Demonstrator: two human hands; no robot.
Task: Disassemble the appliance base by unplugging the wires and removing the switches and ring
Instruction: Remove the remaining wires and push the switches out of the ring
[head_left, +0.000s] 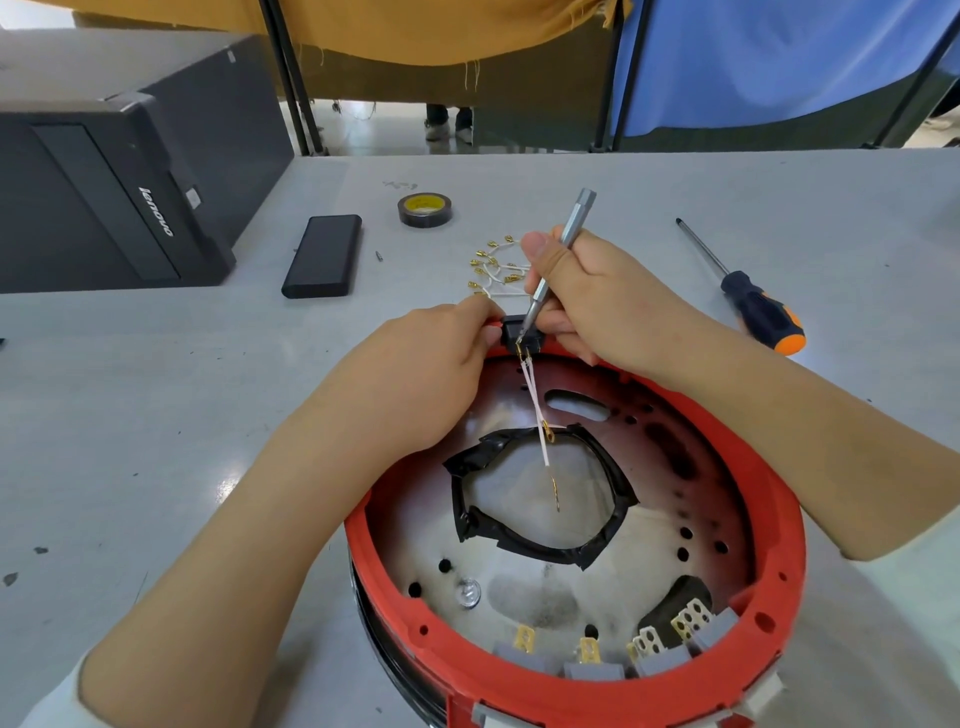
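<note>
On the grey table, my left hand (441, 343) pinches the small black switch (511, 332) at the far rim of the round red appliance base (597, 675); my right hand (587, 296) grips a slim metal pick (558, 254) prying its terminals. A pile of freed white wires (493, 270) lies beyond; two wires, the grey switches (592, 667) at the near rim and the black ring (540, 543) remain.

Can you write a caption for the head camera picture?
Right hand pries wires off a black switch with a metal tool.
</note>
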